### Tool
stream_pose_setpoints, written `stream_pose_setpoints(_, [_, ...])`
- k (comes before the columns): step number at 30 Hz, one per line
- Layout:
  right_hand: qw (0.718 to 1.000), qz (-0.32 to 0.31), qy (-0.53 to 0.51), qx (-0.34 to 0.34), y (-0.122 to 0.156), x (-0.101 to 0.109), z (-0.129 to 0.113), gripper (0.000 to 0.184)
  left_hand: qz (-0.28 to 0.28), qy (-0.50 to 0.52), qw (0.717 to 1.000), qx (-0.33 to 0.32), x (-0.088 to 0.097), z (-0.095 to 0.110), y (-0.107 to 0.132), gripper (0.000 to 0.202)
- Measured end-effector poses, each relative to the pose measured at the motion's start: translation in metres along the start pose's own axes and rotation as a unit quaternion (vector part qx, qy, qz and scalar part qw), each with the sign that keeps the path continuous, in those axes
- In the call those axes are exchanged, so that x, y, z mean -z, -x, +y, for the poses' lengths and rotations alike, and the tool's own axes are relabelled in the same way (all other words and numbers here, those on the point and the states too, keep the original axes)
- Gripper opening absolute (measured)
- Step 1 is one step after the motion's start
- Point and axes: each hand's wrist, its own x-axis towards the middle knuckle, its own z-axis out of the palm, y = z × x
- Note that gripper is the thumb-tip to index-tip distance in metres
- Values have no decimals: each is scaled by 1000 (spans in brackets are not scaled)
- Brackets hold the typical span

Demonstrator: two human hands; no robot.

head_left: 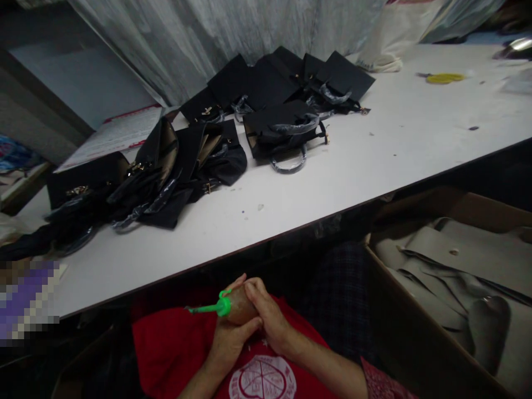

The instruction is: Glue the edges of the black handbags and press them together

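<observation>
A squeeze bottle point(240, 306) with a bright green nozzle cap lies across my lap, its thin tip pointing left. Its body is brownish and partly covered by my fingers. My left hand point(231, 336) wraps it from below and the near side, thumb along the bottle. From the right, my right hand point(268, 313) closes over the bottle's rear end. Beneath both hands is red cloth point(174, 343) with a round white print. Past the table edge, black handbags point(286, 130) with plastic-wrapped handles lie in a group.
More black bags point(158, 172) cover the left part of the white table point(332, 177). Yellow-handled scissors point(444, 78) lie at the far right, near a cream cloth bag point(384, 47). On my right stands a cardboard box point(419, 327) holding grey-beige pieces.
</observation>
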Motion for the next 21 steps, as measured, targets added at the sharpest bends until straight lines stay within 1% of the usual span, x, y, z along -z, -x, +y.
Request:
stream_pose_setpoints(4, [996,-14,83,-20,-6,0,10,33,46,21,999,14,11,-13,11,71])
stream_pose_setpoints(6, [991,-31,128,-35,-7,0,16,29,55,53,997,15,19,-19,18,67])
stream_pose_setpoints(8, [983,-57,161,-65,-6,-1,20,30,68,94,993,21,26,-23,26,65])
stream_pose_setpoints(10, [976,-82,178,-91,-2,-2,21,32,87,137,986,35,34,-22,34,63])
stream_pose_setpoints(12, [973,-99,181,-101,4,-2,22,30,111,181,976,50,43,-19,44,60])
stream_pose_setpoints(15, [971,-97,187,-109,13,1,25,26,170,226,957,63,61,-15,63,54])
stream_pose_setpoints(17, [970,-85,200,-112,18,4,29,24,223,231,946,44,74,-16,76,56])
stream_pose_setpoints(19, [968,-81,206,-114,22,4,34,24,265,224,938,17,84,-22,87,66])
stream_pose_setpoints(21, [967,-85,209,-120,26,2,37,24,296,215,931,-1,91,-29,96,75])
